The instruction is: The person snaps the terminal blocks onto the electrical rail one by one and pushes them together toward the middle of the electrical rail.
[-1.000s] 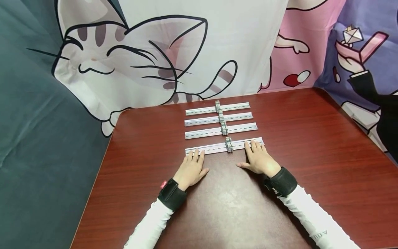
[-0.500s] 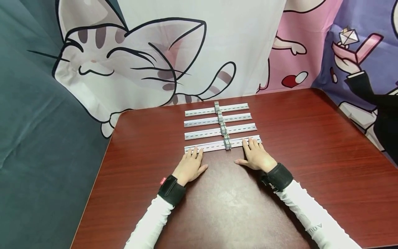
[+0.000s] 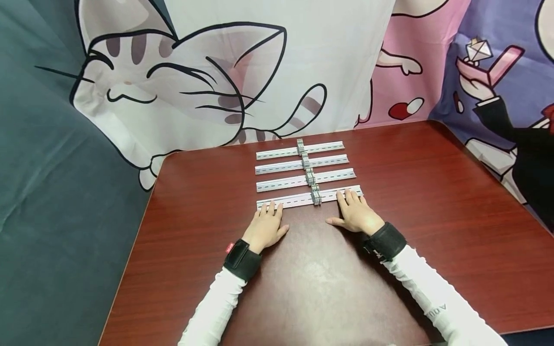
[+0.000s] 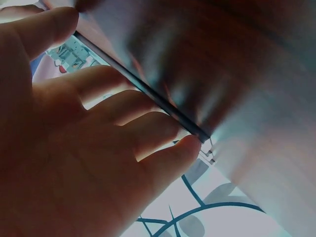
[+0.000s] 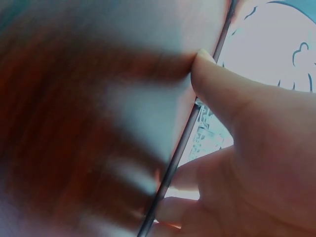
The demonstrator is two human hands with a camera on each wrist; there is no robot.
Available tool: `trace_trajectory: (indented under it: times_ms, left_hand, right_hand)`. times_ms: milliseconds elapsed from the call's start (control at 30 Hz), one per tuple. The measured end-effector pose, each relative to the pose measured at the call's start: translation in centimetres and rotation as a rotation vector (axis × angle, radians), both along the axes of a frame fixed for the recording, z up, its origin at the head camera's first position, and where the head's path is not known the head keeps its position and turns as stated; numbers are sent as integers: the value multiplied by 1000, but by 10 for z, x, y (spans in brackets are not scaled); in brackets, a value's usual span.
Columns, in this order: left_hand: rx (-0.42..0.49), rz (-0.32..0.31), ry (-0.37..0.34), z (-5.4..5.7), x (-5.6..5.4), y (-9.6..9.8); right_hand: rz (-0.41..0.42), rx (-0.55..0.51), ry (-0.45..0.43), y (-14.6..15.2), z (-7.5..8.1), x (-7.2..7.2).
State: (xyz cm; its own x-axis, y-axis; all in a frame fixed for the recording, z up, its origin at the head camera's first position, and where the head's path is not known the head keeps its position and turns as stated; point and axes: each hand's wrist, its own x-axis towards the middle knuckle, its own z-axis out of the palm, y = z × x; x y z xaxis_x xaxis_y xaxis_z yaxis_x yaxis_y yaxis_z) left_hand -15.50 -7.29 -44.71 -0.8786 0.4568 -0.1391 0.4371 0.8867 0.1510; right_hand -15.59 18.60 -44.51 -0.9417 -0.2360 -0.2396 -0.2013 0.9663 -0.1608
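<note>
The nearest metal DIN rail (image 3: 296, 200) lies across the table, with a small clump of grey-green terminal blocks (image 3: 316, 195) clipped near its middle. My left hand (image 3: 265, 229) rests its spread, straight fingertips on the rail's left end. At the right end, the extended fingers of my right hand (image 3: 358, 214) touch the same rail, thumb pointing inward. In the left wrist view the rail's dark edge (image 4: 143, 86) runs past the fingertips. The right wrist view shows the rail edge (image 5: 180, 153) behind the thumb and fingers. Neither hand curls round anything.
Behind it, several similar rails (image 3: 281, 183) lie roughly parallel, each with terminal blocks (image 3: 310, 176) near the middle. They sit close to the far edge of the reddish-brown table (image 3: 207, 182). A cartoon-printed curtain (image 3: 337, 53) hangs just beyond that edge.
The nearest rail has slid slightly away from me, closer to the rail behind it. Both hands have moved forward with it, fingertips still on its ends.
</note>
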Motion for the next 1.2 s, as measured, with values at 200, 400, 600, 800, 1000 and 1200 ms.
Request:
trace_trajectory:
  times_ms: [200,400,600,800,1000,1200]
  left_hand:
    - [1,0,-3,-3,2,7]
    - [22,4,-47,-2,4,7]
    - [72,34,-67,3,5,1]
    - [99,36,-25,9,8,-7]
    - [95,22,-10,18,4,-10]
    - [73,-15,17,24,0,-12]
  right_hand:
    - [-10,4,-20,6,-3,0]
    - [-61,-17,-36,6,-3,6]
    - [-63,-49,-41,4,-1,6]
    - [-35,-74,-34,3,0,11]
    - [-19,-79,-19,6,3,17]
    - [-15,-90,-21,10,5,22]
